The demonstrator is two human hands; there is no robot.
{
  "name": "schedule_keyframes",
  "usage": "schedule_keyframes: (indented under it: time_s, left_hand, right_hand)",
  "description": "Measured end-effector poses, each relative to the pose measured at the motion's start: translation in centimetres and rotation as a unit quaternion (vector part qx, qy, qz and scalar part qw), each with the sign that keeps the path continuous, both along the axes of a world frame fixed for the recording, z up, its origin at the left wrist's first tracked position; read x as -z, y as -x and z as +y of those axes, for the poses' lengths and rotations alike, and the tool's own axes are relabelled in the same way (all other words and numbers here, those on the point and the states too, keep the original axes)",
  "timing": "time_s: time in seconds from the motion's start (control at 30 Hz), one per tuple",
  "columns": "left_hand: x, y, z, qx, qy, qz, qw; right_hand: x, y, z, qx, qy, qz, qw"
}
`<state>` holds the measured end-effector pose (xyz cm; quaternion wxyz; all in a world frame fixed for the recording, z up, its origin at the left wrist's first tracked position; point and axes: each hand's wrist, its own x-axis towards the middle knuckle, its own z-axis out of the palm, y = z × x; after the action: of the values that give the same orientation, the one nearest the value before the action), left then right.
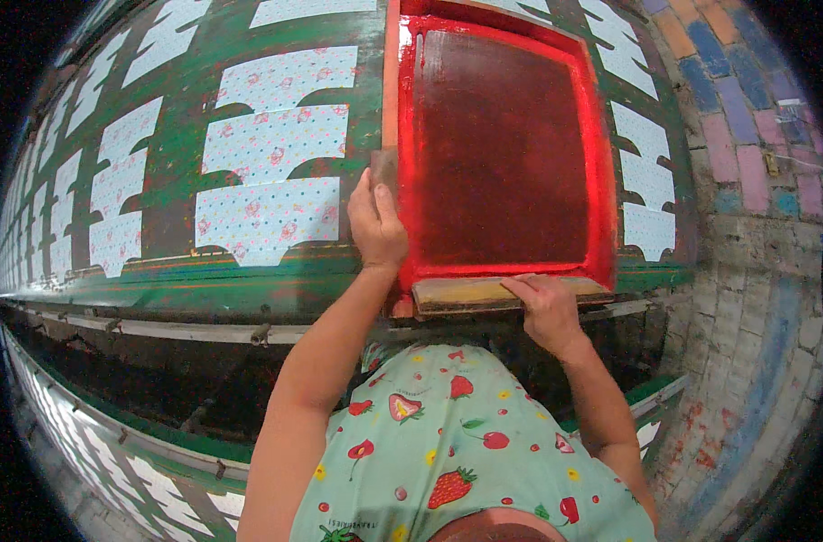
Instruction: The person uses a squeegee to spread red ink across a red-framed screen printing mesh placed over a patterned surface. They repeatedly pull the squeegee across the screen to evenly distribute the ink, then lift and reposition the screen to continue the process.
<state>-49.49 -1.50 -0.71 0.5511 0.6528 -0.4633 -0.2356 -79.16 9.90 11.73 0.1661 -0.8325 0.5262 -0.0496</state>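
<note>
A screen-printing frame (497,144) with a dark red mesh and glossy red borders lies flat on the long green table (294,271). My left hand (378,217) is closed on the frame's left side, at a brownish strip along the edge. My right hand (551,312) grips the pale wooden front bar (461,294) of the frame, fingers over its top. Pale blue cut fabric pieces (267,217) with small pink figures and dots lie in rows left of the frame, and more (646,226) lie to its right.
A metal rail (204,330) runs along the table's front edge. Behind me, across a dark gap, is another green table (131,434) with white pieces. A floor (750,158) of multicoloured paint-stained bricks lies at the right. My patterned apron or shirt fills the lower middle.
</note>
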Motion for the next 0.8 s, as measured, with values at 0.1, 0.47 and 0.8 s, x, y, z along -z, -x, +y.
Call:
schedule_keyframes:
  time_s: [0.1,0.47,0.8]
  left_hand:
    - [-0.3,0.1,0.4,0.007,-0.050,0.007,0.999]
    - [-0.9,0.1,0.3,0.001,-0.075,-0.031,0.997]
    - [-0.8,0.6,0.9,-0.046,-0.113,-0.080,0.989]
  right_hand:
    - [1.1,-0.7,0.2,0.010,0.084,0.006,0.996]
    - [4.7,0.7,-22.2,-0.041,0.202,0.022,0.978]
    - [6.6,2.6,-46.7,-0.034,0.221,0.070,0.972]
